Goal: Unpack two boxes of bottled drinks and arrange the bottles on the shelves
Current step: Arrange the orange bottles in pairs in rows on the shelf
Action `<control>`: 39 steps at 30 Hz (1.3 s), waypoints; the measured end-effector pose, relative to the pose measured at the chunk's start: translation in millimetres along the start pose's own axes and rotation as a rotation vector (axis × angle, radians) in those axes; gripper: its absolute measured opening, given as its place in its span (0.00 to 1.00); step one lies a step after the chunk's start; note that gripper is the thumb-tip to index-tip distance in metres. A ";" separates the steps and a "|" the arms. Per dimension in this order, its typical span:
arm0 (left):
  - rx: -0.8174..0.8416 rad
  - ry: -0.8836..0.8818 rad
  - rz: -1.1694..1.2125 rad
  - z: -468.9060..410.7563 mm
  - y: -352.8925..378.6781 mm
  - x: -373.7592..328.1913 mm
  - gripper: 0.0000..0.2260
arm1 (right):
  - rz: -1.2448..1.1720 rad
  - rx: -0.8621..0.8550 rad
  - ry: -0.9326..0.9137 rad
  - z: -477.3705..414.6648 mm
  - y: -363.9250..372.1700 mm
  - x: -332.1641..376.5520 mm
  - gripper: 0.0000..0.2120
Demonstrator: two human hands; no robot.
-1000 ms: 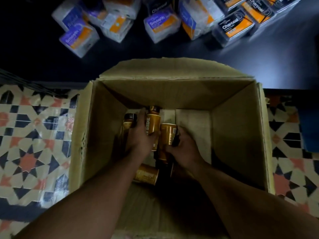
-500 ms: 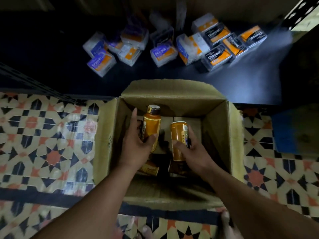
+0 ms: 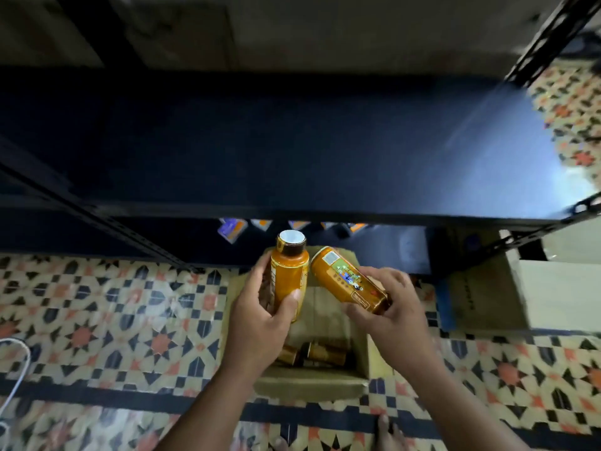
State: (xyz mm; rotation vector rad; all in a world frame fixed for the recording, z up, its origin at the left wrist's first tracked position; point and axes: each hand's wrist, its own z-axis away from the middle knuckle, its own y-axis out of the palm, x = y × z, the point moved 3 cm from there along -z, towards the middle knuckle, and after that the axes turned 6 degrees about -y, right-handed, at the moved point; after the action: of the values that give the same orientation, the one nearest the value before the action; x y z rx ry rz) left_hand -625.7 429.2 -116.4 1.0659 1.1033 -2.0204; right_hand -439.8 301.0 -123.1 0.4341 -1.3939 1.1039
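Note:
My left hand (image 3: 260,315) grips an upright orange bottle (image 3: 290,275) with a white-topped cap. My right hand (image 3: 392,312) holds a second orange bottle (image 3: 349,283), tilted with its base toward the upper left. Both bottles hang above the open cardboard box (image 3: 312,384) on the floor. Two more bottles (image 3: 312,353) lie on their sides at the box's bottom. A dark shelf board (image 3: 292,144) stretches across just beyond the hands.
Small purple and orange packs (image 3: 231,228) peek out on the lower shelf under the dark board. Black perforated uprights (image 3: 549,37) frame the rack. Another cardboard box (image 3: 481,294) stands to the right on the patterned tile floor (image 3: 97,320). A white cable (image 3: 13,379) lies at far left.
Both hands have lifted their bottles out of the box and up toward the shelf. The view has risen, so the upper dark shelf now fills the frame.

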 end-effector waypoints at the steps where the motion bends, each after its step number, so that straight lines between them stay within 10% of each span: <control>1: 0.004 0.019 0.028 12.9 -9.6 -25.9 0.31 | 0.023 -0.015 -0.050 7.7 -12.8 29.0 0.28; 18: 0.002 0.473 0.260 151.2 -176.1 -379.3 0.29 | -0.025 -0.319 -0.627 89.3 -172.0 434.4 0.38; 39: 0.045 0.497 0.147 39.6 -141.9 -477.0 0.44 | 0.075 -0.181 -0.639 -53.4 -213.0 470.3 0.36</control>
State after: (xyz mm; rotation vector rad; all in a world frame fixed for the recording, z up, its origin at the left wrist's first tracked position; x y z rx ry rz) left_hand -512.6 519.6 361.3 1.6794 1.1768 -1.7140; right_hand -324.9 410.8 371.0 0.6397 -2.0648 0.9205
